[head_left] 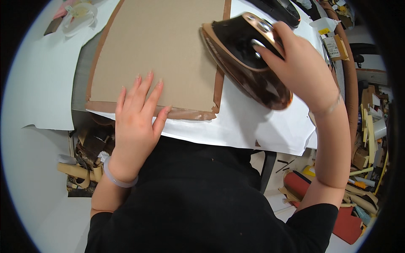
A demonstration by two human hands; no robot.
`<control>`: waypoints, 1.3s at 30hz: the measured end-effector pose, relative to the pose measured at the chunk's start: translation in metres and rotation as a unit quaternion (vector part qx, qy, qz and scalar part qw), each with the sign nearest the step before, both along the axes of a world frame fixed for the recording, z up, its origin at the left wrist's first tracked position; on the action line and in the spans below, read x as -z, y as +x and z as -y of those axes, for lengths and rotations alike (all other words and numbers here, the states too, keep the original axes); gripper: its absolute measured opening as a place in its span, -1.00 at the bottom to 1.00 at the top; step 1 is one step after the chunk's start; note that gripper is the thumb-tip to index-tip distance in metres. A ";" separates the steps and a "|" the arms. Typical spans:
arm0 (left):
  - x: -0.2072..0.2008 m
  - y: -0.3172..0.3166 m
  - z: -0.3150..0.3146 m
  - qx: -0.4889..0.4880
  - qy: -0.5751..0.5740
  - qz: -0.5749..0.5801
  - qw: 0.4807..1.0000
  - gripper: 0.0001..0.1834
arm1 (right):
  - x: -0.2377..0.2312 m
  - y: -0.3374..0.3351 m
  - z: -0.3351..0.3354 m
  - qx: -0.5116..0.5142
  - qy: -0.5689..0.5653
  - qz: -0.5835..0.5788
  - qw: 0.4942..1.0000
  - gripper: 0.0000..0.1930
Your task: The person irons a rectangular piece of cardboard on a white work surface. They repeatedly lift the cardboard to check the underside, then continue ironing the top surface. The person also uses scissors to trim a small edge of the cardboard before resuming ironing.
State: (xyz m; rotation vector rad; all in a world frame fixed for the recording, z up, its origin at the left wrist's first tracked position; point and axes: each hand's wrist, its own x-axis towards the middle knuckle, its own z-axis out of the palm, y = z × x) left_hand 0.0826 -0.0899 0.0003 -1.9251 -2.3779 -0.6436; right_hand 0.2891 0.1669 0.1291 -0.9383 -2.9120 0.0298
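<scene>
A flat beige board lies on the worktable, its edges wrapped in brown material. The near brown border looks shiny and slightly wrinkled, with a ragged right corner. My left hand rests flat on the lower left of the board, fingers spread, the thumb over the near border. In my right hand is a black and copper-brown clothes iron, gripped by its handle. The iron tilts at the board's right border and overhangs the white sheet; whether it touches the board I cannot tell.
A clear round dish stands at the far left. A dark object, a white bottle and a small carton are at the far right. Scraps lie below left; rolls and offcuts crowd the right.
</scene>
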 end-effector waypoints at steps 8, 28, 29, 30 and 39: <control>0.002 -0.009 0.002 0.028 -0.025 0.005 0.999 -0.49 | 0.001 0.010 0.088 0.101 -0.002 0.012 0.995 -0.66; 0.003 -0.012 0.001 0.032 -0.032 0.019 0.999 -0.50 | -0.004 -0.008 0.083 0.059 0.068 0.104 0.990 -0.64; 0.002 -0.012 0.001 0.034 -0.031 0.024 0.999 -0.50 | -0.003 -0.005 0.083 0.044 0.078 0.105 0.990 -0.64; 0.003 -0.012 0.002 0.045 -0.029 0.025 0.998 -0.49 | -0.003 -0.007 0.080 0.013 0.089 0.104 0.991 -0.65; 0.003 -0.017 0.001 0.047 -0.034 0.001 0.998 -0.48 | -0.015 -0.089 0.063 0.062 0.098 0.095 0.989 -0.65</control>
